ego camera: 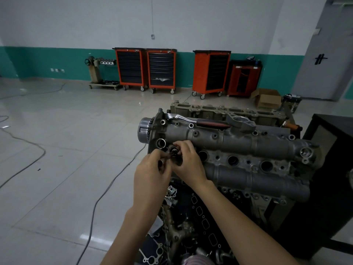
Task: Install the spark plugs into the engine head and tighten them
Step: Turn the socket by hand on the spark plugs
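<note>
A grey engine head (pixel 238 148) lies across the middle of the view, with a row of round plug wells along its centre. Both hands meet over the leftmost well. My left hand (pixel 152 173) pinches a dark socket tool (pixel 172 152) from the left. My right hand (pixel 188 159) curls its fingers round the same tool from the right. Whether a spark plug sits in the tool is hidden by my fingers. A ratchet wrench (pixel 202 122) with a red and black handle lies on top of the head, along its far edge.
A second cylinder head (pixel 225 109) sits behind the first. A black stand (pixel 324 169) is at the right. Gaskets and metal parts (pixel 191 226) lie below the head. Cables (pixel 107 188) run over the tiled floor at left. Orange tool carts (pixel 162 67) line the far wall.
</note>
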Action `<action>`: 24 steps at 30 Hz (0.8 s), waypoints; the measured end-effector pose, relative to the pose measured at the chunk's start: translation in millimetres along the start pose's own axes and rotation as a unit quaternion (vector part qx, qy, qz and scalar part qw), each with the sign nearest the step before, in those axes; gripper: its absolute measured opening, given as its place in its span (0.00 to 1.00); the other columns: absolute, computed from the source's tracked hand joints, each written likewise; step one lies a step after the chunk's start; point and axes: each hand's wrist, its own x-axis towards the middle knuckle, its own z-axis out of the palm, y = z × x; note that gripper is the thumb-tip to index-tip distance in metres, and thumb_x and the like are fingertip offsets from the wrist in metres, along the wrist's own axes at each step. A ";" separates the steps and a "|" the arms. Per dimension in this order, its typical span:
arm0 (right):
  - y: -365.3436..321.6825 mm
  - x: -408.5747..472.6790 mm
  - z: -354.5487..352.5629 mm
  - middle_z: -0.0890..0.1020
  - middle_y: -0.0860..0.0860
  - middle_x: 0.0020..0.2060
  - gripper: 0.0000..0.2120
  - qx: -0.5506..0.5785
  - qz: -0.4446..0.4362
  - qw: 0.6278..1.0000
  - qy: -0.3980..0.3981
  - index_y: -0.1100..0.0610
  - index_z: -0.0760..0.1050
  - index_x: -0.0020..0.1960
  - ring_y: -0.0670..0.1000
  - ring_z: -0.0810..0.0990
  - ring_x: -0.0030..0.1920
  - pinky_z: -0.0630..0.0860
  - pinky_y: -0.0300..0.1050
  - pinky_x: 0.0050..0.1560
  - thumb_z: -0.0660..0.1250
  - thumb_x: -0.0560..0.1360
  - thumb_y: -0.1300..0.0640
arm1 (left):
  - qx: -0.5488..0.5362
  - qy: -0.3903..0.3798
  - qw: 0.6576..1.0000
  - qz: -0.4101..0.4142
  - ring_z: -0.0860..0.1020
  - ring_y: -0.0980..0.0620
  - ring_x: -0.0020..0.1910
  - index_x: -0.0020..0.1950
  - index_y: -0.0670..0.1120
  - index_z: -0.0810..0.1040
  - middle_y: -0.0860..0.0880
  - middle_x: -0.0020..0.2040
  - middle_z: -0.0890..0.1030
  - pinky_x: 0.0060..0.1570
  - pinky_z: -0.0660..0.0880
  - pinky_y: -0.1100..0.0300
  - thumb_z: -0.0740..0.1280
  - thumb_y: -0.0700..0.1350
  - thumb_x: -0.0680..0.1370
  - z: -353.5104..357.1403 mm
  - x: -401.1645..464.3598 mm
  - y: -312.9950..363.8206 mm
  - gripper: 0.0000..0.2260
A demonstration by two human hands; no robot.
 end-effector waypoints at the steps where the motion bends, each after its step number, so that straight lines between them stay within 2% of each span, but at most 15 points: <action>1: -0.3 0.2 -0.6 0.74 0.50 0.49 0.15 -0.006 -0.020 1.000 -0.006 0.60 0.74 0.56 0.46 0.74 0.46 0.72 0.36 0.46 0.69 0.69 0.60 | -0.007 -0.002 1.000 0.004 0.73 0.60 0.35 0.44 0.46 0.76 0.53 0.38 0.75 0.35 0.68 0.73 0.68 0.37 0.73 0.9 -0.1 0.1 0.04; 4: -1.0 -1.9 -1.9 0.78 0.56 0.47 0.11 -0.006 -0.069 0.998 -0.015 0.64 0.77 0.52 0.52 0.77 0.47 0.75 0.42 0.48 0.67 0.70 0.68 | -0.031 -0.002 0.999 -0.009 0.72 0.67 0.41 0.46 0.45 0.76 0.53 0.42 0.73 0.39 0.66 0.78 0.68 0.37 0.73 4.4 1.0 0.3 0.06; 6: -0.1 -2.9 -2.3 0.78 0.57 0.47 0.10 -0.004 -0.066 0.998 -0.012 0.66 0.78 0.52 0.52 0.78 0.47 0.75 0.43 0.48 0.67 0.71 0.68 | -0.050 -0.005 0.998 -0.032 0.73 0.65 0.41 0.46 0.48 0.73 0.52 0.43 0.74 0.37 0.67 0.75 0.68 0.42 0.74 7.1 0.9 0.2 0.05; 9: 0.0 -3.8 -1.9 0.78 0.57 0.46 0.09 0.007 -0.062 0.998 -0.014 0.66 0.78 0.52 0.52 0.78 0.46 0.74 0.40 0.47 0.66 0.71 0.68 | -0.050 -0.003 0.995 -0.085 0.74 0.58 0.32 0.39 0.51 0.68 0.54 0.34 0.75 0.29 0.69 0.67 0.66 0.57 0.72 7.8 1.9 -0.8 0.12; 11: -0.1 -3.6 -1.5 0.78 0.57 0.45 0.08 0.014 -0.068 0.998 -0.009 0.66 0.78 0.50 0.52 0.78 0.44 0.75 0.41 0.46 0.67 0.71 0.67 | -0.008 0.003 0.995 -0.097 0.75 0.54 0.28 0.36 0.48 0.70 0.52 0.28 0.75 0.29 0.73 0.59 0.63 0.60 0.73 5.4 3.2 -2.7 0.16; 12: -0.2 -3.4 -1.5 0.78 0.56 0.44 0.08 0.014 -0.068 0.998 -0.007 0.66 0.78 0.50 0.51 0.78 0.44 0.75 0.42 0.46 0.68 0.71 0.67 | 0.026 0.005 0.995 -0.093 0.75 0.52 0.27 0.35 0.46 0.71 0.51 0.27 0.75 0.28 0.73 0.55 0.62 0.60 0.74 4.3 3.2 -3.5 0.18; 13: -0.2 -2.8 -1.6 0.78 0.56 0.44 0.08 0.014 -0.068 0.998 -0.004 0.65 0.78 0.50 0.51 0.78 0.44 0.76 0.43 0.46 0.68 0.71 0.67 | 0.061 0.009 0.995 -0.080 0.74 0.52 0.26 0.35 0.45 0.71 0.51 0.26 0.74 0.26 0.71 0.54 0.61 0.59 0.75 3.5 2.7 -3.8 0.19; 16: -0.6 -1.2 -2.4 0.78 0.55 0.46 0.09 0.005 -0.081 0.997 -0.007 0.64 0.77 0.51 0.51 0.78 0.46 0.77 0.45 0.46 0.69 0.70 0.65 | 0.094 0.015 0.994 -0.050 0.70 0.53 0.26 0.37 0.43 0.70 0.51 0.27 0.72 0.26 0.65 0.58 0.63 0.53 0.77 2.8 1.2 -2.7 0.15; 20: -0.8 -1.4 -3.7 0.76 0.58 0.58 0.20 -0.028 -0.106 0.993 -0.053 0.65 0.71 0.64 0.54 0.75 0.58 0.71 0.46 0.61 0.67 0.72 0.66 | 0.065 -0.001 0.997 -0.034 0.70 0.56 0.31 0.42 0.45 0.68 0.52 0.34 0.73 0.27 0.63 0.64 0.62 0.49 0.78 1.2 -0.2 -2.4 0.09; 22: -0.1 0.0 -6.8 0.77 0.60 0.57 0.19 -0.047 -0.120 0.988 -0.081 0.66 0.72 0.63 0.57 0.76 0.58 0.72 0.48 0.60 0.66 0.72 0.68 | 0.062 0.000 0.998 -0.017 0.69 0.57 0.31 0.41 0.47 0.66 0.54 0.34 0.70 0.27 0.60 0.66 0.63 0.46 0.78 -1.2 0.0 -1.7 0.08; 24: 1.5 5.3 -11.8 0.79 0.61 0.51 0.15 -0.061 -0.128 0.984 -0.110 0.67 0.75 0.57 0.59 0.77 0.53 0.74 0.50 0.55 0.65 0.71 0.70 | 0.051 -0.006 0.999 0.002 0.68 0.57 0.31 0.40 0.48 0.65 0.54 0.34 0.69 0.29 0.64 0.67 0.65 0.43 0.76 -2.3 0.6 -2.1 0.09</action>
